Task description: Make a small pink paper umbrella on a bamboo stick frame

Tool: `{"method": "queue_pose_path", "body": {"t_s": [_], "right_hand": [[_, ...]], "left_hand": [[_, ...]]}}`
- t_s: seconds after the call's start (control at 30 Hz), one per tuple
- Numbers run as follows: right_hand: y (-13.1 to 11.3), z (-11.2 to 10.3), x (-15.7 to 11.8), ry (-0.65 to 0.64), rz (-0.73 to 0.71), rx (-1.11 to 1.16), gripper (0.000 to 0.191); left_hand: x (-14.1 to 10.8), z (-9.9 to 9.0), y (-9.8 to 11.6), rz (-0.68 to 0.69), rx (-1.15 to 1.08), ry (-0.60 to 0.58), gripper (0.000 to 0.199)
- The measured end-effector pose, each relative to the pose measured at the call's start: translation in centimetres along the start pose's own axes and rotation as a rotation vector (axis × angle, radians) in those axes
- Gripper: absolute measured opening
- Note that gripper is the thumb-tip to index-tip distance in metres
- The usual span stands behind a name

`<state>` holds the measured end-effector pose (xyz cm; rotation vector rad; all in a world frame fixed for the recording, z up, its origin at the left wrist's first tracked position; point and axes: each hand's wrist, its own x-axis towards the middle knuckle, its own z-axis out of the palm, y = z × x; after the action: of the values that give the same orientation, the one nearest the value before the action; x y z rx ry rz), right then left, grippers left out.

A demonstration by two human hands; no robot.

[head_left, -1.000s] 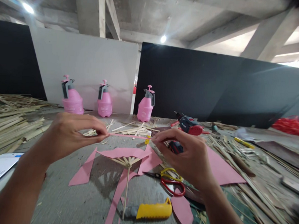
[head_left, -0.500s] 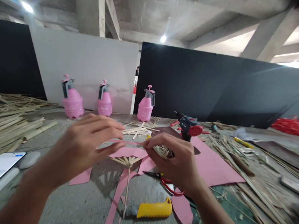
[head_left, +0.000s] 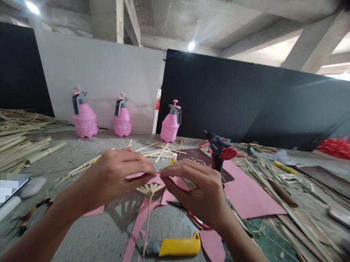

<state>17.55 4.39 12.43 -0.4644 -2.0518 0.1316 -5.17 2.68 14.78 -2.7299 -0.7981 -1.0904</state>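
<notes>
My left hand [head_left: 125, 175] and my right hand [head_left: 197, 185] are close together over the middle of the table, thumbs and fingers pinched on a thin pink paper strip [head_left: 158, 174] that shows between them. Just below the fingertips, a fan of thin bamboo sticks [head_left: 150, 190] spreads from one long stick pointing toward me, with pink paper at its far edge. A curved pink paper strip [head_left: 138, 227] lies left of the long stick. The yellow-handled knife [head_left: 180, 245] is at the stick's near end. Red-handled scissors [head_left: 198, 221] are partly hidden under my right hand.
Three pink spray bottles [head_left: 169, 126] stand at the back. A drill [head_left: 221, 149] stands beside a large pink sheet [head_left: 248, 191]. Bamboo strips [head_left: 16, 149] are piled on the left, with more scraps on the right. A phone [head_left: 1, 199] lies at the left edge.
My left hand has moved right and down, and its fingers have closed on the strip. My right hand has shifted slightly left, so the fingertips are now nearly touching.
</notes>
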Motion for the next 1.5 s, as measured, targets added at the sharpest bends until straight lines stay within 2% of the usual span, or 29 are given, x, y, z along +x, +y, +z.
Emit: {"method": "queue_pose_path", "body": {"t_s": [0.17, 0.5, 1.0, 1.2, 1.5], "right_hand": [[0.2, 0.3, 0.0, -0.006, -0.029, 0.013, 0.012], [0.2, 0.2, 0.0, 0.011, -0.039, 0.003, 0.016], [0.2, 0.0, -0.2, 0.000, 0.000, 0.011, 0.020], [0.2, 0.0, -0.3, -0.010, 0.023, -0.008, 0.022], [0.0, 0.4, -0.4, 0.018, 0.054, -0.057, 0.034]], "left_hand": [[0.1, 0.3, -0.2, -0.006, -0.033, 0.010, 0.008], [0.1, 0.7, -0.1, -0.157, -0.216, 0.061, 0.009], [0.1, 0.9, -0.3, -0.048, -0.113, 0.076, 0.005], [0.0, 0.9, -0.4, 0.011, -0.044, 0.006, 0.008], [0.1, 1.4, -0.7, -0.024, -0.088, -0.006, 0.010]]}}
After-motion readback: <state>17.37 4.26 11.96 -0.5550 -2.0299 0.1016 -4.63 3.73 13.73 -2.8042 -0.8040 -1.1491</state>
